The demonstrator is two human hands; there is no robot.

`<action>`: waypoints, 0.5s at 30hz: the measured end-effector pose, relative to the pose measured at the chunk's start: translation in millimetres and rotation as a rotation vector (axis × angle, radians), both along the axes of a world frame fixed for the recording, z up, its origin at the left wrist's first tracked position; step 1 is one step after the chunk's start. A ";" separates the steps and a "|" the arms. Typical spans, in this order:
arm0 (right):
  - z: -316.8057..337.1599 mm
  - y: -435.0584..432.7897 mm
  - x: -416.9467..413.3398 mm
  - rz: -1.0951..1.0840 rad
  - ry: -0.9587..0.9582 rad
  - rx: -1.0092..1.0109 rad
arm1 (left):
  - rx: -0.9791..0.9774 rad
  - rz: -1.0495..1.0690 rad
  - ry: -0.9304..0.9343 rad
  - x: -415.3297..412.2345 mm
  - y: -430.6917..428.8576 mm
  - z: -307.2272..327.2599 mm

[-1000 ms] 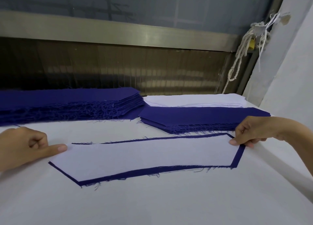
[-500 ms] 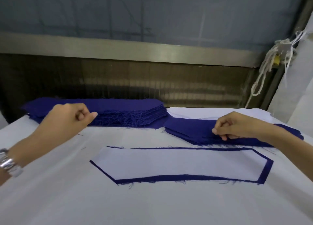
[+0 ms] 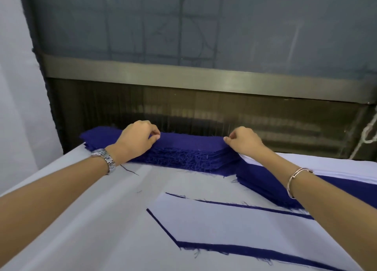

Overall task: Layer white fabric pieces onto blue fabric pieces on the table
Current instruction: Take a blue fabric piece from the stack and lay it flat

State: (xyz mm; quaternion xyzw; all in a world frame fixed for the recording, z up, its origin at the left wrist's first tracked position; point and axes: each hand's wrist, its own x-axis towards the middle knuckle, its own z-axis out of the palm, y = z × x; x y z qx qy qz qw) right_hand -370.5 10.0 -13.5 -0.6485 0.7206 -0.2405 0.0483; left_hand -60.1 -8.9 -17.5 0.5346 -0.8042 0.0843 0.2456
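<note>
White fabric piece [image 3: 234, 223] lies nearest, at 5 o'clock, on a blue piece [image 3: 244, 249]. Beyond, at 3 o'clock, a low blue stack [image 3: 263, 181] sits under the right forearm, with a white pile [image 3: 336, 170] behind it. Farthest, at 12 o'clock, the tall blue stack [image 3: 183, 150] runs 9-to-3. The left hand [image 3: 136, 140] and right hand [image 3: 242, 140] each pinch its top layer.

1. A brushed metal rail [image 3: 204, 79] runs left to right beyond the table's [image 3: 81, 209] far edge.
2. A dark ribbed panel [image 3: 265, 115] sits directly beneath it.
3. Knotted white rope [image 3: 368, 137] hangs at the far right corner.
</note>
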 end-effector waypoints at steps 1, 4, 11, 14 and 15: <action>-0.8 -6.8 2.8 -0.018 0.033 0.013 | 0.005 0.005 -0.025 0.5 -1.8 -0.5; -0.2 -22.2 11.4 -0.056 0.063 0.063 | 0.031 0.023 -0.065 2.1 -6.7 -1.3; 3.0 -35.2 18.2 -0.087 0.018 0.159 | 0.106 0.024 -0.056 3.9 -17.8 -0.9; 2.8 -34.1 17.6 -0.107 -0.006 0.104 | 0.097 0.035 -0.058 3.1 -20.6 -2.3; 2.1 -33.1 17.5 -0.110 -0.010 0.075 | 0.093 0.041 -0.060 2.8 -21.3 -2.7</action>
